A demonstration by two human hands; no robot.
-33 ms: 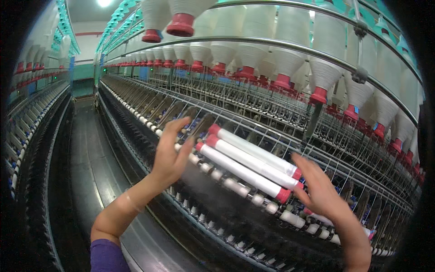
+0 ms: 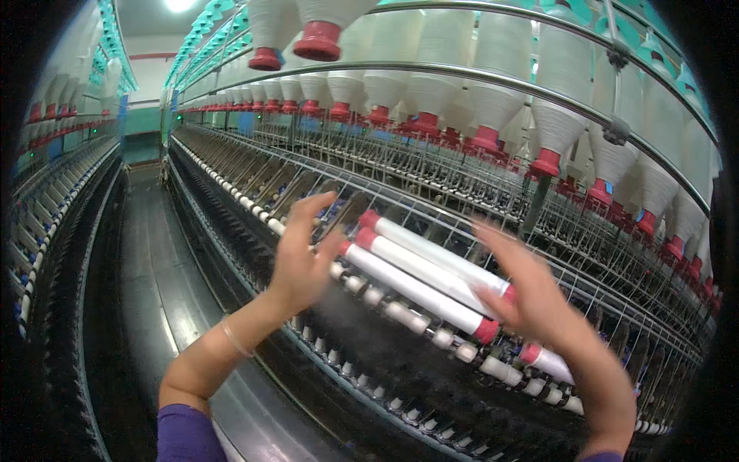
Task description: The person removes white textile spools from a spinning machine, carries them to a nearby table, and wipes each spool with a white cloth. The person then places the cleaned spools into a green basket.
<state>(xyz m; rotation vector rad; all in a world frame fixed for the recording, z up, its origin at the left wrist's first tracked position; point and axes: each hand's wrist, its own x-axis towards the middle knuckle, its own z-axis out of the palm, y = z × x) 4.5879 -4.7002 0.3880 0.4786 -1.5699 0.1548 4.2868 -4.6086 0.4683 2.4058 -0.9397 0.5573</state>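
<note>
Three white tubes with red ends lie side by side, slanting down to the right across the spinning frame's roller bed: a front tube [image 2: 416, 289], a middle tube [image 2: 423, 271] and a back tube [image 2: 443, 246]. At their upper left ends is my left hand [image 2: 302, 258], fingers spread and curved; whether its thumb touches the front tube's red end I cannot tell. My right hand [image 2: 531, 296], slightly blurred, reaches over their lower right ends with fingers stretched and thumb apart. It partly hides the middle and back tubes. Another red-ended white tube [image 2: 550, 362] shows beside my right forearm.
White cone-shaped yarn packages [image 2: 493, 92] with red bases hang overhead behind metal rails [image 2: 462, 71]. A row of white rollers [image 2: 404, 316] runs along the frame. A metal-floored aisle [image 2: 146, 254] lies to the left, with another machine [image 2: 46, 223] beyond it.
My right hand has moved up and left, over the tubes' lower ends, uncovering more of the fourth tube. My left hand has shifted slightly right. The view has shifted a little.
</note>
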